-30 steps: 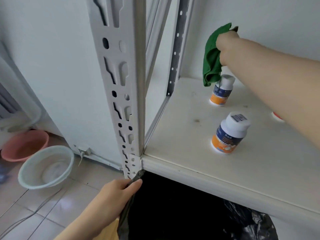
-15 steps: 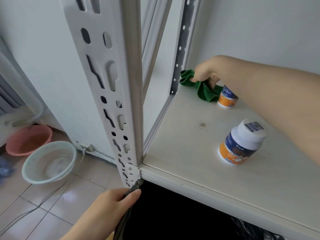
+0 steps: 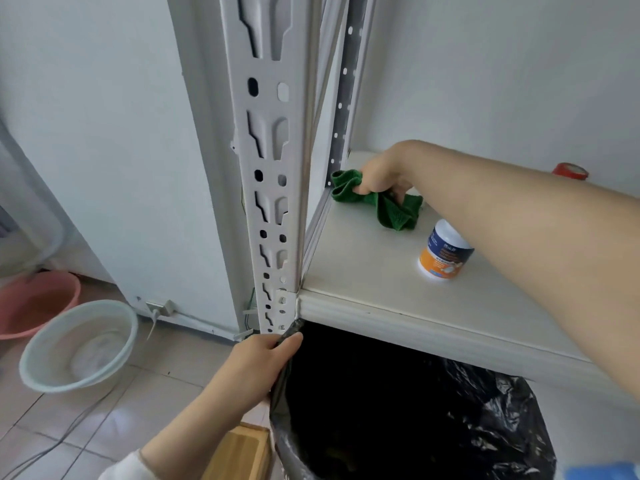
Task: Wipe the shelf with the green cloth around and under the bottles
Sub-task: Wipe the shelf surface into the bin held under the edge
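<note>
Green cloth (image 3: 384, 206): now being pressed onto the shelf (image 3: 363, 265) at its back left corner, having been lowered from the air above the bottles, where it was being held a second earlier.
Right hand (image 3: 381, 174): being curled round the bunched cloth, with the fingers clamped on it and the loose folds spilling out toward the front.
Bottle (image 3: 445, 252): being left upright on the shelf (white, with a blue and orange label), near the cloth at its front right and not touching it. Its top is being partly hidden by the right forearm.
Left hand (image 3: 258, 362): being closed on the rim of the black bag (image 3: 485, 410) below the shelf's front edge, with thumb and fingers pinching the plastic just under the perforated upright (image 3: 273, 202).
Red tape roll (image 3: 569, 171): being seen at the back of the shelf, beyond the forearm.
Floor: a white basin (image 3: 79, 344) and a pink basin (image 3: 34, 303) are being seen side by side on the tiles at the left.
</note>
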Tool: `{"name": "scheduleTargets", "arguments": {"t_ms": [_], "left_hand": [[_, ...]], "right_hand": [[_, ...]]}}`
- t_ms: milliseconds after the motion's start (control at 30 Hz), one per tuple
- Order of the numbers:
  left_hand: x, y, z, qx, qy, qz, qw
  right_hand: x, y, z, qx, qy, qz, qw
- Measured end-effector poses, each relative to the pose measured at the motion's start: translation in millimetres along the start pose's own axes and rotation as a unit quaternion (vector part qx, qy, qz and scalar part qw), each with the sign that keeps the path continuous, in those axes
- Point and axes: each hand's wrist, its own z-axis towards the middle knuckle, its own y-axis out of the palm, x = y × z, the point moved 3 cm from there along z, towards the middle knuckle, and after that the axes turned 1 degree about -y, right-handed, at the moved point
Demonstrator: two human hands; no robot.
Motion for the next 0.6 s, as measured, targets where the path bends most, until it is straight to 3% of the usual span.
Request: {"name": "scheduleTargets", "arguments": {"t_ms": [267, 600], "left_hand": [[-0.9, -0.2, 5.2, -0.019, 0.014, -0.005, 1.0], [3.0, 0.4, 2.2, 0.018, 0.014, 0.009, 1.0]], "right_hand": [[-10.7, 21.5, -36.8, 0.068, -0.039, -0.028, 0.997], [-10.5, 60.6, -58.7, 0.117, -0.093, -0.061, 0.987]]}}
